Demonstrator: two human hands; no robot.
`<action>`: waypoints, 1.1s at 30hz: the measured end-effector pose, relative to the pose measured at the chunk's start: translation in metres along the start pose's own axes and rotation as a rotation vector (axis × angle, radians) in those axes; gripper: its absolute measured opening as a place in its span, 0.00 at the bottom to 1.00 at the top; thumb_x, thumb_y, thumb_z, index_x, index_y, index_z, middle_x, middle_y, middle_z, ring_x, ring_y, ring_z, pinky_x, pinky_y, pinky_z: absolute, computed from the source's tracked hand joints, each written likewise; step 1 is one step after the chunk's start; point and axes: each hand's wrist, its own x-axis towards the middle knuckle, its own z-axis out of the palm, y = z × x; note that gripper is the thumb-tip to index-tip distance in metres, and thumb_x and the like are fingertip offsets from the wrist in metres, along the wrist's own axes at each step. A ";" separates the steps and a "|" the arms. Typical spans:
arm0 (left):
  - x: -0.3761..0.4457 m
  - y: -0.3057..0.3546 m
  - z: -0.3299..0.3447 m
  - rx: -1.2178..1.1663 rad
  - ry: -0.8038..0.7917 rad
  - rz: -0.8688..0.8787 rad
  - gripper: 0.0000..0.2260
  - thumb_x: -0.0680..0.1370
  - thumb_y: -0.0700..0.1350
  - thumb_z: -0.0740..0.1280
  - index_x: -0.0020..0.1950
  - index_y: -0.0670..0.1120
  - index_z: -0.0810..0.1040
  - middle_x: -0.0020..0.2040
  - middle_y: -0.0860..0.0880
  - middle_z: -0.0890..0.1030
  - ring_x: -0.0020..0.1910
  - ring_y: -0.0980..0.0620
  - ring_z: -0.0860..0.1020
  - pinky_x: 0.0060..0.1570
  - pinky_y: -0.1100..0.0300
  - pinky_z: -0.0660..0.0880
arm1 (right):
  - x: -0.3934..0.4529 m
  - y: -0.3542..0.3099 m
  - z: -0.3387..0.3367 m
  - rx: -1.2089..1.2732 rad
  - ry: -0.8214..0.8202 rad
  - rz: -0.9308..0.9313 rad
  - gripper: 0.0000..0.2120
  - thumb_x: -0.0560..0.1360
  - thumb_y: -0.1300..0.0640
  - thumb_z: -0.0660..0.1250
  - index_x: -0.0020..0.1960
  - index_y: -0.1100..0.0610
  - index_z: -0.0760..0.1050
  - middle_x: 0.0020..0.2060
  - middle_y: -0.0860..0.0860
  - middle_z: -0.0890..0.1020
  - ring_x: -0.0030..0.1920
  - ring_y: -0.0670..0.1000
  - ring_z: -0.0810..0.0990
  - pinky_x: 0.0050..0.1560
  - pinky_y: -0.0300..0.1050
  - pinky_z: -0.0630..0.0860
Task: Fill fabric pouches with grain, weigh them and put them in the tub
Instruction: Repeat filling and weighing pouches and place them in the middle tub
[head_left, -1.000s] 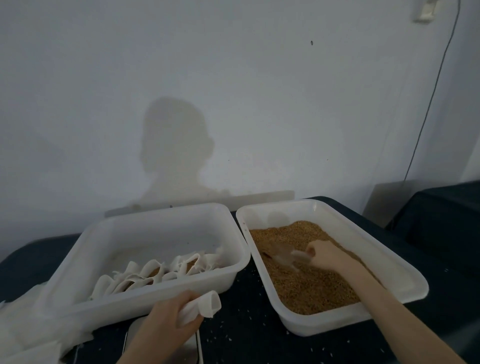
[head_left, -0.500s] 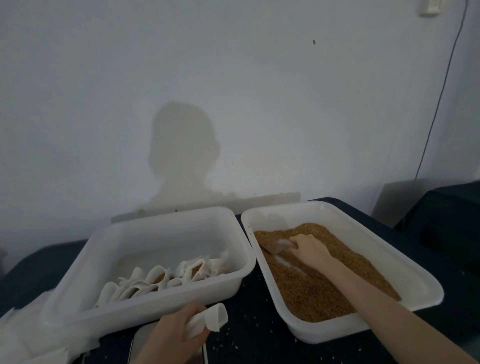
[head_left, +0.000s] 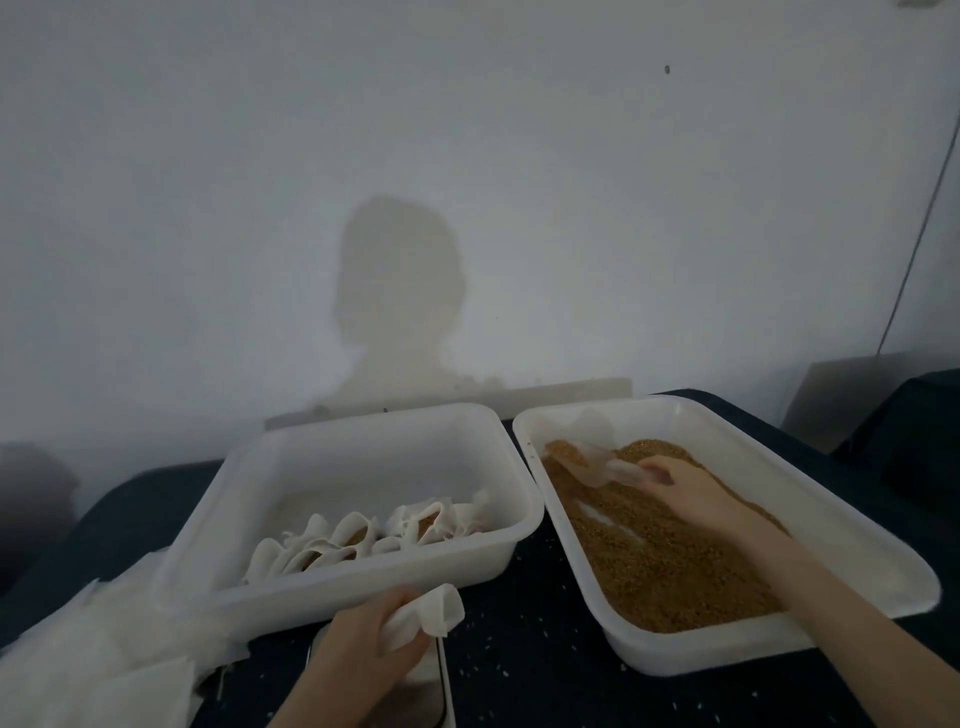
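Observation:
My right hand (head_left: 691, 493) is inside the right white tub (head_left: 883, 551), which holds brown grain (head_left: 670, 561). It grips a clear plastic scoop (head_left: 587, 460) that is raised at the tub's far left corner with grain in it. My left hand (head_left: 363, 649) holds an empty white fabric pouch (head_left: 426, 616), mouth open to the right, in front of the left white tub (head_left: 353, 587). Several filled pouches (head_left: 374, 535) lie along that tub's near wall. Under my left hand sits a scale (head_left: 415, 696), mostly hidden.
A heap of empty white pouches (head_left: 98, 654) lies at the lower left. The dark tablecloth (head_left: 530, 670) between the tubs is sprinkled with stray grains. A pale wall stands close behind both tubs, and a dark covered object (head_left: 914, 431) sits at the right.
My right hand has pushed the scoop through the grain toward the tub's far left corner and lifted it. My left hand still holds the pouch in the same place.

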 end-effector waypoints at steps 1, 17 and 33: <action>0.000 0.000 -0.001 -0.010 -0.012 -0.023 0.10 0.78 0.54 0.64 0.59 0.55 0.74 0.55 0.56 0.78 0.56 0.57 0.76 0.61 0.63 0.70 | -0.003 0.002 -0.001 0.017 0.007 -0.008 0.19 0.80 0.46 0.59 0.67 0.53 0.70 0.58 0.49 0.77 0.48 0.48 0.77 0.47 0.41 0.74; -0.022 -0.025 -0.029 -0.360 0.047 -0.016 0.09 0.74 0.49 0.71 0.53 0.58 0.77 0.45 0.56 0.82 0.43 0.61 0.79 0.41 0.68 0.74 | -0.064 -0.043 -0.022 0.365 -0.326 -0.346 0.17 0.69 0.46 0.67 0.58 0.37 0.79 0.52 0.45 0.84 0.51 0.52 0.82 0.52 0.50 0.79; -0.033 -0.026 -0.033 -0.205 0.117 0.051 0.15 0.72 0.53 0.73 0.56 0.59 0.73 0.52 0.61 0.79 0.50 0.66 0.77 0.50 0.69 0.75 | -0.074 -0.086 0.001 0.326 -0.579 -0.385 0.16 0.69 0.48 0.67 0.57 0.42 0.81 0.48 0.47 0.84 0.45 0.46 0.81 0.45 0.36 0.74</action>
